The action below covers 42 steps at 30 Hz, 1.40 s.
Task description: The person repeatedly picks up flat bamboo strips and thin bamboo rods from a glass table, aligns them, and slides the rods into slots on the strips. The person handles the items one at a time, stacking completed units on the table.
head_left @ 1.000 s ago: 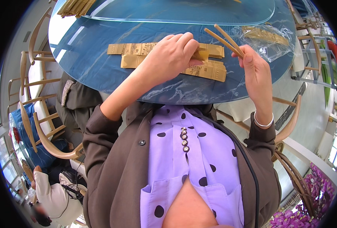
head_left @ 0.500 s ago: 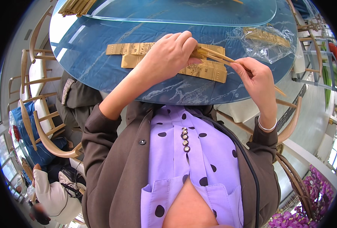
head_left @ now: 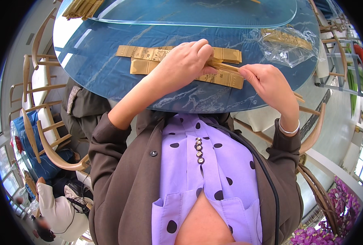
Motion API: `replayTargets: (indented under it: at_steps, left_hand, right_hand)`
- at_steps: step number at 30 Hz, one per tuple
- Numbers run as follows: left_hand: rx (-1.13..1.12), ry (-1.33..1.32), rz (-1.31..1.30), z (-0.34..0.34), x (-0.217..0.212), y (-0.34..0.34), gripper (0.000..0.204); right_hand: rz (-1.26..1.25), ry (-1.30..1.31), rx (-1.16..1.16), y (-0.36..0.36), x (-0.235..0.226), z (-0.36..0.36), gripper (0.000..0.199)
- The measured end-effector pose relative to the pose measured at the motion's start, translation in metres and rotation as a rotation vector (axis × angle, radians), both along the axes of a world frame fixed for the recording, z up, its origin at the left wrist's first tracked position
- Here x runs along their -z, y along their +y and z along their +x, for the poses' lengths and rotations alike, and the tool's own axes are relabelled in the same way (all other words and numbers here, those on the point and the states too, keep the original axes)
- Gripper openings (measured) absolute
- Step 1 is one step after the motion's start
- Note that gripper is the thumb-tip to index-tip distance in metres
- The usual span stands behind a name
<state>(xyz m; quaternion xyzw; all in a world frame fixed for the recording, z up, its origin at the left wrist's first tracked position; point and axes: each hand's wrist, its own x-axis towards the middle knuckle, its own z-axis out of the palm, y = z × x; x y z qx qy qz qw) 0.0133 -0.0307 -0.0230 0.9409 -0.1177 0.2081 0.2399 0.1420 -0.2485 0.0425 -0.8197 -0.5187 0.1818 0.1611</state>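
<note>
My right hand (head_left: 267,83) is closed around wooden chopsticks (head_left: 230,67), whose back ends stick out past the wrist over the table edge. The front ends reach to my left hand (head_left: 183,63), where they meet a gold paper chopstick sleeve (head_left: 211,62). Left thumb and fingers pinch that sleeve; how far the tips are inside it is hidden. Beneath both hands, more flat gold paper sleeves (head_left: 138,52) lie in two overlapping rows on the blue marbled table (head_left: 104,73).
A clear plastic bag (head_left: 290,57) with gold sleeves in it lies to the right. At the far left sits a pile of gold packets (head_left: 81,9) by the glass turntable (head_left: 198,18). Wooden chairs (head_left: 61,157) stand around, and a person (head_left: 61,212) is at lower left.
My right hand has moved left with the chopsticks, closer to my left hand. Less chopstick length shows between the hands. My left hand has dropped slightly toward me.
</note>
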Motion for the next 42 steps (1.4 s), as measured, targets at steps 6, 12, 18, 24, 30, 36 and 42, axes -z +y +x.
replayTargets:
  at_steps: [6,12,18,24,30,36,42]
  left_hand:
    - [-0.01,0.081,-0.12,-0.001,0.0,-0.002,0.04]
    - [0.008,0.14,-0.176,0.002,-0.006,-0.005,0.04]
    - [-0.253,-0.438,-0.086,-0.009,-0.022,-0.015,0.041]
    - [-0.251,0.005,-1.463,-0.035,0.001,-0.053,0.028]
    - [-0.288,-0.055,-1.551,-0.024,-0.005,-0.058,0.035]
    - [-0.358,-0.202,-1.428,-0.02,0.001,-0.061,0.03]
    - [-0.338,-0.13,-1.329,-0.027,-0.003,-0.052,0.028]
  right_hand:
    - [0.155,0.162,-0.026,0.012,0.013,-0.003,0.031]
    - [0.195,0.487,0.108,0.024,0.023,-0.011,0.029]
    - [0.358,0.621,0.215,0.022,0.026,-0.012,0.027]
    - [0.459,0.73,0.256,0.025,0.012,-0.031,0.027]
    - [0.542,0.602,0.311,0.037,0.02,-0.052,0.024]
    - [0.55,0.554,0.385,0.042,0.026,-0.065,0.019]
    - [0.601,0.745,0.361,0.04,0.032,-0.064,0.018]
